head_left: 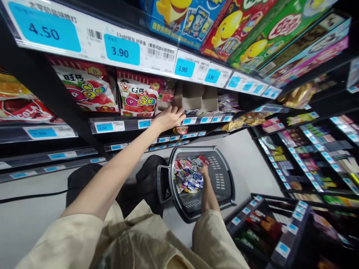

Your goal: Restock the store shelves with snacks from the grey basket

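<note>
My left hand (168,117) reaches up to a shelf edge, fingers curled over the front of a brown cardboard display box (193,98) beside red-and-white candy bags (137,95); what the fingers hold, if anything, is hidden. My right hand (203,170) is down inside a dark shopping basket (221,183) on the floor, fingers closed among several small colourful snack packets (186,175).
Shelves of snacks with blue price tags (122,49) run along the left and overhead. Another shelving unit (308,157) stands at the right, with a low rack (266,224) near my right knee. A grey floor aisle (246,157) lies between them.
</note>
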`<control>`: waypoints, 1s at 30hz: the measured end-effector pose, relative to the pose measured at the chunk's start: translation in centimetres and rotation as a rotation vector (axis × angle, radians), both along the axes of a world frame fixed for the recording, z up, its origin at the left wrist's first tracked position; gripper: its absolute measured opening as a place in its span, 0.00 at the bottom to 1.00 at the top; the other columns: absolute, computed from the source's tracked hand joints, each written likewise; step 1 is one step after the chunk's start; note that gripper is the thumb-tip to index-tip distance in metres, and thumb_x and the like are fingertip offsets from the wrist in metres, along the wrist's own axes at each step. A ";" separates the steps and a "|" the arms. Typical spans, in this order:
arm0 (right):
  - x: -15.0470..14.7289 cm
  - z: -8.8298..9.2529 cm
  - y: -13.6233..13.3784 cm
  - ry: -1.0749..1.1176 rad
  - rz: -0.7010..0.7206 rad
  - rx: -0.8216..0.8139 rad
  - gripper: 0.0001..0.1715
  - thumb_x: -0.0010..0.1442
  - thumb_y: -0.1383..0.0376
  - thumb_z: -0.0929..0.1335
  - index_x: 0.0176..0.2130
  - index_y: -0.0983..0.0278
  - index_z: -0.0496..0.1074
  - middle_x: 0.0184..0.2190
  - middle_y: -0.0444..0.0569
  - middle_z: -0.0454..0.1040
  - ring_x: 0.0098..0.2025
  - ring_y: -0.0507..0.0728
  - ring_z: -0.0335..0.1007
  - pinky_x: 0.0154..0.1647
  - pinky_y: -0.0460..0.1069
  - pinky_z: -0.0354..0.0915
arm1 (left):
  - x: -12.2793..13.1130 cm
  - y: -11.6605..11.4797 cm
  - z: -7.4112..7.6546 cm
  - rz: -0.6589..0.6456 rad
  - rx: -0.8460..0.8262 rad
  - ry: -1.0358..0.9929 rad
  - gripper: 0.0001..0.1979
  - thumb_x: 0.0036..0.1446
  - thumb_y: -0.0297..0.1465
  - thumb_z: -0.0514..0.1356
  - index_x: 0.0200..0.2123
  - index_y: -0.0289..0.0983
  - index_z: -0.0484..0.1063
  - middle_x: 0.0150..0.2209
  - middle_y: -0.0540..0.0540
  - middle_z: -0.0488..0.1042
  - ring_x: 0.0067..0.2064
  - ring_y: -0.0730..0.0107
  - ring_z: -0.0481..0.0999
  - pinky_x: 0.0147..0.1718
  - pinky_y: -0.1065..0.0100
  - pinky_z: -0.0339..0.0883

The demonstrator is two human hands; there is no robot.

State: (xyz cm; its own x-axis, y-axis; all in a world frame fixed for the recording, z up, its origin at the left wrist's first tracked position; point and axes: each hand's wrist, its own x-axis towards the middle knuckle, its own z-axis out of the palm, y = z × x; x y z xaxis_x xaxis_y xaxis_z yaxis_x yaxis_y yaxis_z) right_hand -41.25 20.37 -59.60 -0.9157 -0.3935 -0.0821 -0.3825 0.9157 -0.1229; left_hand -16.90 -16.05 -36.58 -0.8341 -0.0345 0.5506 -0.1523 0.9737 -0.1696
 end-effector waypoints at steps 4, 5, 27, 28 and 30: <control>-1.9 0.4 0.5 0.017 -0.057 0.059 0.25 0.49 0.69 0.71 0.47 0.71 0.80 0.57 0.68 0.74 0.53 0.65 0.76 0.54 0.55 0.70 | -0.1 0.0 -0.2 0.006 0.010 0.001 0.17 0.70 0.21 0.48 0.50 0.34 0.75 0.55 0.33 0.77 0.46 0.56 0.78 0.44 0.57 0.65; -2.3 0.7 0.4 0.022 -0.053 0.064 0.24 0.49 0.68 0.71 0.47 0.70 0.80 0.57 0.68 0.74 0.52 0.66 0.76 0.53 0.56 0.70 | -0.2 0.0 -0.2 0.009 0.005 -0.006 0.17 0.70 0.22 0.48 0.50 0.34 0.75 0.55 0.33 0.77 0.46 0.56 0.78 0.44 0.57 0.65; 4.8 -0.1 4.1 -0.075 -0.201 -0.021 0.15 0.53 0.67 0.69 0.39 0.67 0.82 0.35 0.62 0.82 0.43 0.70 0.82 0.46 0.55 0.72 | -0.2 0.1 -0.4 0.007 0.039 0.022 0.16 0.70 0.21 0.48 0.49 0.34 0.75 0.53 0.33 0.77 0.47 0.55 0.78 0.45 0.56 0.65; 4.5 0.4 4.0 -0.078 -0.215 -0.053 0.15 0.52 0.66 0.69 0.39 0.66 0.82 0.34 0.62 0.82 0.44 0.70 0.82 0.46 0.55 0.72 | -0.2 0.1 -0.4 0.006 0.039 0.027 0.16 0.70 0.21 0.48 0.49 0.34 0.75 0.53 0.33 0.77 0.46 0.55 0.78 0.44 0.56 0.65; 4.2 1.6 3.5 -0.072 -0.222 -0.131 0.15 0.52 0.63 0.69 0.39 0.66 0.81 0.36 0.61 0.83 0.45 0.70 0.82 0.48 0.55 0.72 | -0.2 0.1 -0.4 0.007 0.024 0.024 0.17 0.69 0.21 0.48 0.49 0.34 0.75 0.52 0.33 0.77 0.46 0.55 0.78 0.44 0.57 0.65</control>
State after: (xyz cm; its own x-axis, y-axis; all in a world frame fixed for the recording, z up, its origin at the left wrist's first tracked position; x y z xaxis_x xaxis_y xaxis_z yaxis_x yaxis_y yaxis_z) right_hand -37.03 23.88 -58.03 -0.9743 -0.1954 -0.1119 -0.1601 0.9506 -0.2659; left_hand -17.10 -15.97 -36.95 -0.8200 -0.0538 0.5698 -0.1631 0.9763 -0.1426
